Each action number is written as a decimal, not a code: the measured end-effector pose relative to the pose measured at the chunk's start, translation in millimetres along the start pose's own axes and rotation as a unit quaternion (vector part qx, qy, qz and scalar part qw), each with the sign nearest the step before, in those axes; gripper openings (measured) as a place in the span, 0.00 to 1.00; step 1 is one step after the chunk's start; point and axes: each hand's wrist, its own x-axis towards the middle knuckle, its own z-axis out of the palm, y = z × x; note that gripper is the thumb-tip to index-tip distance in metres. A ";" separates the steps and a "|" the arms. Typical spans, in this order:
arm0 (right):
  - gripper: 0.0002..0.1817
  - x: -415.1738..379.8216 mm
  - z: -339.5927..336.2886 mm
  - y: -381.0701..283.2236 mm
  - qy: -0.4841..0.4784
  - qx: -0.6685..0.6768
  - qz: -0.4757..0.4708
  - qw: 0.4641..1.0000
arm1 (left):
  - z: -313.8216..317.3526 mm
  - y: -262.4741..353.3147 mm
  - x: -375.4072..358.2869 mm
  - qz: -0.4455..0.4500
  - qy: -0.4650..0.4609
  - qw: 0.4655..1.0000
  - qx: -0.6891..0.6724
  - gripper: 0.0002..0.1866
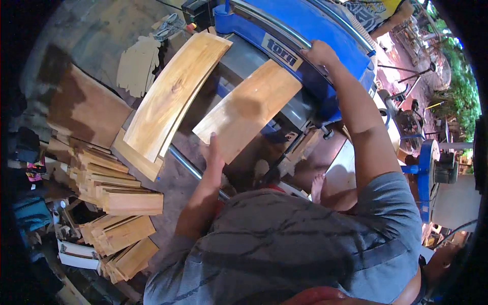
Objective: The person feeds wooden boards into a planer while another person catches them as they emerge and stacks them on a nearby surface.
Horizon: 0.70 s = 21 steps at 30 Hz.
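A wooden board [254, 109] lies with its far end against the blue planer [305, 25] marked "torq". My left hand [213, 155] holds the board's near end, thumb on top and the other fingers hidden beneath. On the front of the planer, my right hand [322, 54] is closed around the metal rail [274, 21]; its fingertips show only in part. Left of the held board, a longer stack of pale boards [175, 91] rests at a slant, close to the machine.
Several stacked wood pieces [132, 202] lie on the floor at left, near a brown sheet [86, 99]. A coiled cable [169, 26] sits at the back. Another person's arm [394, 21] shows beyond the planer. A blue machine [427, 175] stands at right.
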 end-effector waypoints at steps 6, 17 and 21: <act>0.29 -4.8 -1.6 -4.2 0.022 -0.004 0.000 1.000 | -12.2 -35.1 19.1 -0.147 0.033 0.988 -0.031 0.29; 0.28 -14.8 -8.7 -13.3 0.001 0.002 0.033 0.999 | -44.3 -86.6 37.6 -0.172 0.024 0.980 -0.099 0.31; 0.26 -11.3 -5.2 -11.4 0.016 -0.004 0.035 0.999 | -24.5 -58.0 24.8 -0.091 0.052 0.994 0.014 0.33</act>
